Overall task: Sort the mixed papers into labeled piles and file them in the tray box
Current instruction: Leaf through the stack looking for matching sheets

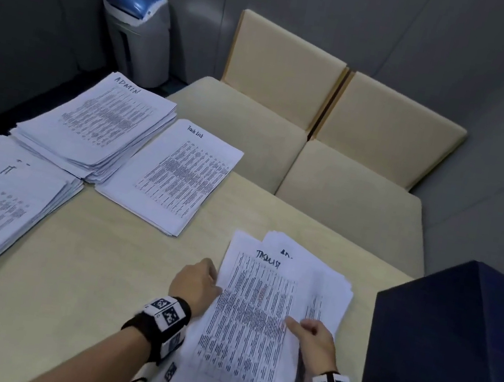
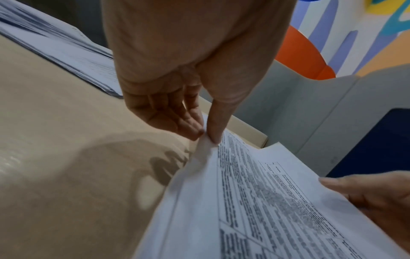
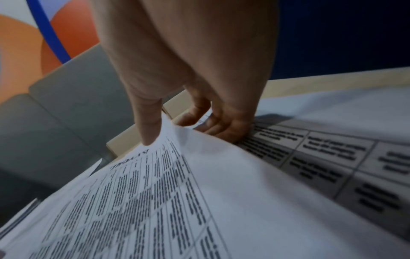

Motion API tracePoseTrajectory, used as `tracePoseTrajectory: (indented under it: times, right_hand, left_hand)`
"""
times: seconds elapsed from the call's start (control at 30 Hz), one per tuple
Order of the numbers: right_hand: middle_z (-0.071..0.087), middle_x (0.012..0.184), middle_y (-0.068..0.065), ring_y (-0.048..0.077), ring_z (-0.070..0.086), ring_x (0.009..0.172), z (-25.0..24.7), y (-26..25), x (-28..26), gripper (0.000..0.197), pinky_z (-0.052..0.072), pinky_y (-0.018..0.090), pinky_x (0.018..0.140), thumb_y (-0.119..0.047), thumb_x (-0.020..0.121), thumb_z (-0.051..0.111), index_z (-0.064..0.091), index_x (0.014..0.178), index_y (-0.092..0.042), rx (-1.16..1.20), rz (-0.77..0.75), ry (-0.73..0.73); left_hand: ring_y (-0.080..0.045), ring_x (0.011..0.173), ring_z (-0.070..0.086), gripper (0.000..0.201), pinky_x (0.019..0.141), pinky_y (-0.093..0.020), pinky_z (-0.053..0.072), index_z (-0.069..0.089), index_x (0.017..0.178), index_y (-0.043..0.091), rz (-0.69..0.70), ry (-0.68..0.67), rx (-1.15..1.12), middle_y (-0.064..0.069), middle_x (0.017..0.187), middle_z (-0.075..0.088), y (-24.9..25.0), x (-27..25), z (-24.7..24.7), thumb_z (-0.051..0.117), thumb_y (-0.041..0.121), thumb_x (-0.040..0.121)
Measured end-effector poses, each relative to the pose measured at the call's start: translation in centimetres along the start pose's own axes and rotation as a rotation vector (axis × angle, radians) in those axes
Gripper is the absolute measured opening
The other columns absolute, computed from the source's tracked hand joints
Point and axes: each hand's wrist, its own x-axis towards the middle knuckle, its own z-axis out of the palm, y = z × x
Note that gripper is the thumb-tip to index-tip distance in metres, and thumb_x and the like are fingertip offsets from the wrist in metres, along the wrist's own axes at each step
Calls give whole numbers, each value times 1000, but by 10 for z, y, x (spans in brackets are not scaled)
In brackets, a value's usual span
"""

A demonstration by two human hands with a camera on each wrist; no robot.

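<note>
Left grip pinches the TASKLIST sheet at its left edge; right grip pinches its right; Task List pile lies far-left.

A beige table carries three labeled paper stacks at left, a mixed pile near right

Both my hands on the top sheet.

My left hand reaches toward eleven o'clock, thumb and fingertips pinching the sheet at its nine o'clock edge. My right hand grips the three o'clock edge, thumb on top, fingers curled beneath.
</note>
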Motion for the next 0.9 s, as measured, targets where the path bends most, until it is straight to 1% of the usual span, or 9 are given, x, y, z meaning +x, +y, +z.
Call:
tracePoseTrajectory:
  times: [0.17, 0.27, 0.33, 0.43, 0.47, 0.53, 0.67, 0.77, 0.9]
  right_hand:
    - [68, 86, 26, 29, 66, 78, -13, 7, -8, 15, 52, 39, 82, -11, 82, 76, 65, 86, 0, -72, -153, -36]
    - [62, 107, -1, 17, 57, 102, -26, 10, -16, 21, 41, 29, 95, -11, 93, 62, 68, 111, 0, -99, -213, 64]
    - [57, 115, -2, 15, 52, 111, -33, 13, -19, 31, 37, 24, 98, -4, 95, 57, 61, 126, -1, -4, -200, 130]
    - [66, 92, 5, 20, 56, 95, -41, 19, -25, 16, 44, 12, 72, 7, 89, 57, 70, 96, 1, 205, -123, 213]
    - [64, 84, 7, 20, 53, 89, -42, 18, -29, 13, 43, 16, 64, 9, 86, 57, 68, 90, 4, 277, -72, 239]
    - [64, 91, 14, 21, 52, 85, -45, 19, -32, 20, 40, 26, 66, 12, 82, 54, 67, 97, 10, 419, 14, 243]
    - [67, 70, 16, 29, 58, 69, -48, 16, -37, 22, 45, 28, 54, 15, 79, 46, 66, 81, 7, 516, 103, 184]
    - [71, 83, 17, 29, 68, 75, -48, 16, -39, 28, 55, 30, 60, 14, 81, 37, 63, 88, 4, 688, 120, 61]
    - [54, 94, 21, 29, 47, 86, -43, 19, -34, 14, 41, 38, 77, 7, 70, 54, 59, 81, -1, 741, 110, 85]
  left_hand:
    - [-15, 71, 59, 24, 58, -24, 40, 58, 86, 20, -7, -20, -77, 1, 80, 65, 3, -3, 1, 79, 23, 76]
    - [-11, 67, 59, 17, 55, -20, 40, 61, 72, 23, 30, -26, -82, 5, 74, 65, 3, -2, 4, 76, 26, 80]
    - [-14, 72, 62, 16, 59, -22, 45, 62, 74, 21, 44, -23, -80, 4, 76, 68, 2, -1, 7, 74, 27, 82]
    - [-16, 76, 59, 19, 64, -27, 45, 58, 84, 18, 16, 11, -66, 3, 83, 64, 0, -1, 14, 72, 31, 84]
    - [-17, 80, 58, 25, 65, -28, 42, 56, 91, 17, 1, 26, -63, 1, 88, 62, 0, 0, 16, 73, 34, 83]
    - [-22, 87, 58, 36, 69, -28, 40, 53, 101, 14, -42, 29, -64, -3, 96, 60, -1, 1, 20, 74, 37, 83]
    - [-18, 69, 56, 20, 64, -30, 46, 61, 81, 14, 12, 33, -80, 3, 71, 59, 4, 0, 19, 74, 29, 84]
    - [-8, 54, 46, 20, 54, -24, 38, 56, 74, 13, 159, -13, -323, 8, 60, 52, 13, -9, 15, 73, 14, 84]
    - [-14, 51, 47, 18, 52, -24, 36, 54, 77, 6, 182, -309, -776, -4, 59, 56, 26, -21, 6, 71, 0, 73]
